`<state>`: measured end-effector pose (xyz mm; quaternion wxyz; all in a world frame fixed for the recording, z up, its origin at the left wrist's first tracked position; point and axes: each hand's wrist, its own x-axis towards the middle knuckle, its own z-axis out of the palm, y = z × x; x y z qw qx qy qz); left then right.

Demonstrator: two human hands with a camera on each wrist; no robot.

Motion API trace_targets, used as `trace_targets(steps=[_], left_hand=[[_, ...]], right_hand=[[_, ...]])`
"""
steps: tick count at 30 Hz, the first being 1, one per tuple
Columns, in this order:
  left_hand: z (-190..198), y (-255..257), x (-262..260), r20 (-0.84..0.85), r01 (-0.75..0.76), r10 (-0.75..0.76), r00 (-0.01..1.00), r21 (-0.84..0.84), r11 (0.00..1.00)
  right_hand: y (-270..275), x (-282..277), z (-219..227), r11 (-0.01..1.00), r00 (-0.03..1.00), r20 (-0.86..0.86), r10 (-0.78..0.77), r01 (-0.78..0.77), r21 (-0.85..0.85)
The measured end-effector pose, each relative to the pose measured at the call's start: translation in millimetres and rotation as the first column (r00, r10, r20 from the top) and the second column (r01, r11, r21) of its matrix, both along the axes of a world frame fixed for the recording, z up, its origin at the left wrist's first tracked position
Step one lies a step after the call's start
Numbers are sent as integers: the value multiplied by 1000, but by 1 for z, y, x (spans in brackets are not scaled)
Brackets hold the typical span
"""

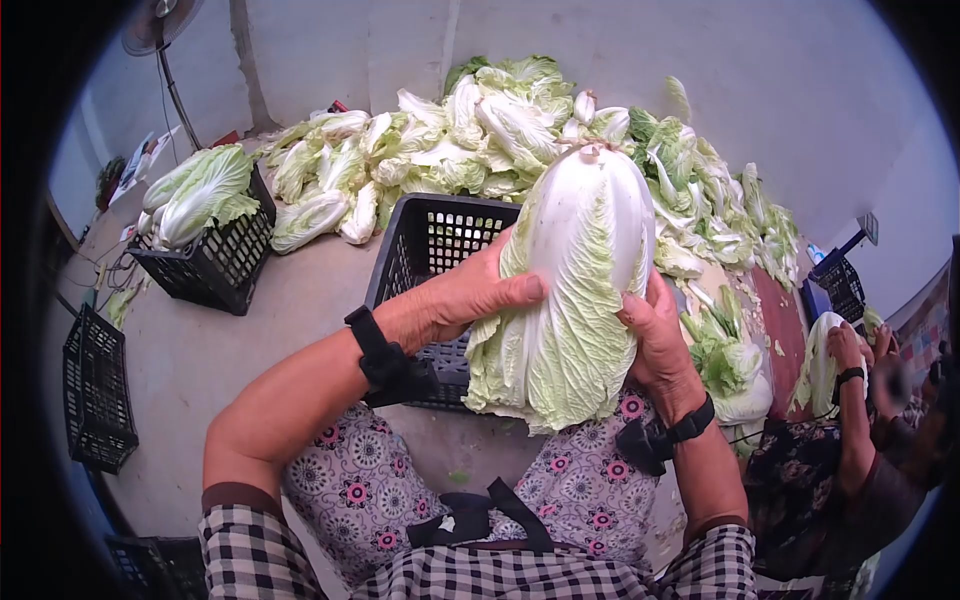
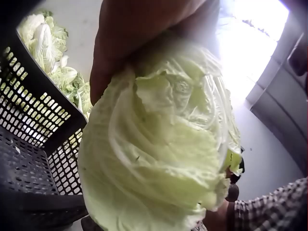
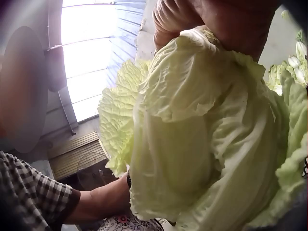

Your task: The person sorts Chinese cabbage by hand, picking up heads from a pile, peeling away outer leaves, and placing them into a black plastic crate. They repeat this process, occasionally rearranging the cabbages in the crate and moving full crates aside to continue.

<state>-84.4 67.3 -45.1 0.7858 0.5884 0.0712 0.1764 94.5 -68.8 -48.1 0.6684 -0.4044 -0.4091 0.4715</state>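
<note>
A large napa cabbage is held up in front of the body, its pale stem end pointing away and its leafy end toward the lap. My left hand grips its left side, thumb lying across the leaves. On the opposite side my right hand holds it, thumb on the front and the other fingers mostly hidden behind. Pale, crinkled leaves of the cabbage fill the middle of both wrist views. Beneath and to the left of it stands a black plastic crate, partly covered by the cabbage and left forearm.
A big heap of napa cabbages lies along the wall. At left, another black crate carries cabbages, with an empty-looking crate nearer. A trimmed cabbage lies at right, beside another person handling cabbage. A fan stands back left.
</note>
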Motion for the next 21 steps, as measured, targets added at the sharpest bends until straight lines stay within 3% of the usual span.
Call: trace_targets(steps=[1, 5, 7, 9, 13, 16, 21], left_hand=[[-1, -2, 1, 42, 113, -109, 993, -109, 988], [1, -5, -3, -10, 60, -62, 998, -155, 986], [-2, -8, -3, -48, -72, 66, 997, -140, 988], [-1, -7, -2, -33, -142, 140, 990, -84, 986], [0, 0, -5, 47, -332, 332, 942, -6, 943], [-2, 2, -5, 8, -304, 304, 953, 26, 952], [-2, -5, -3, 13, -288, 288, 957, 6, 957]], right_hand=[[0, 0, 0, 1000, 1000, -3, 21, -21, 20], [1, -2, 6, 998, 999, 9, 53, -53, -32], [1, -2, 13, 993, 999, 20, 45, -42, -111], [0, 2, 9, 998, 993, 109, 41, -35, -58], [-6, -1, 8, 984, 962, 215, 167, -175, 19], [1, -7, -1, 992, 967, 245, 67, -91, 85], [-4, -5, 3, 991, 992, 20, 128, -129, 38]])
